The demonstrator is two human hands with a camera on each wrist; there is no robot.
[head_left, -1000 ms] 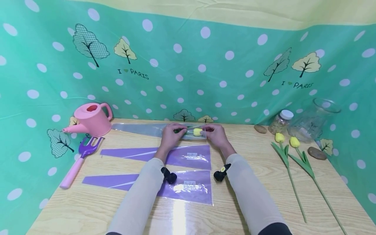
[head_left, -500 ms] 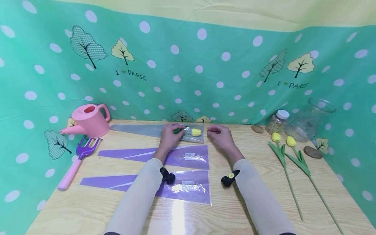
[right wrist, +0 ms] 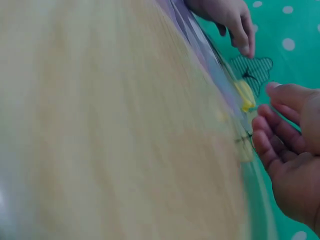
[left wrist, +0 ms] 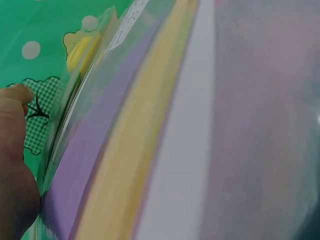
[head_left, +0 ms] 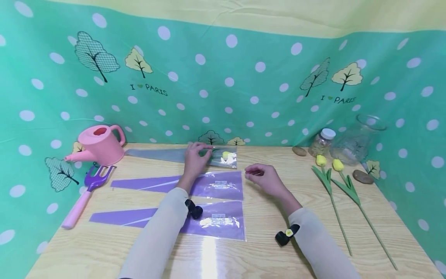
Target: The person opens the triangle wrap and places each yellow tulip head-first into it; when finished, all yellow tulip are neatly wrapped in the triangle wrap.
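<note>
At the back of the table lies a clear, grey-blue tapered flower sleeve with a yellow tulip inside its wide right end. My left hand is over the middle of this sleeve, fingers loosely bent and nothing gripped; whether it touches the film I cannot tell. To the right of the sleeves my right hand hovers with loosely curled fingers and holds nothing. Two purple flower sleeves, a farther one and a nearer one, lie flat in front, partly behind my left arm.
A pink watering can and a purple-and-pink hand fork are at left. On the right lie two yellow tulips, one beside another. Behind them stand a white-capped jar and a glass vase, with stones nearby.
My right hand has let go of the sleeve's wide end and drawn back toward the right and front. My left hand has loosened from the sleeve with the tulip. The view has shifted slightly.
</note>
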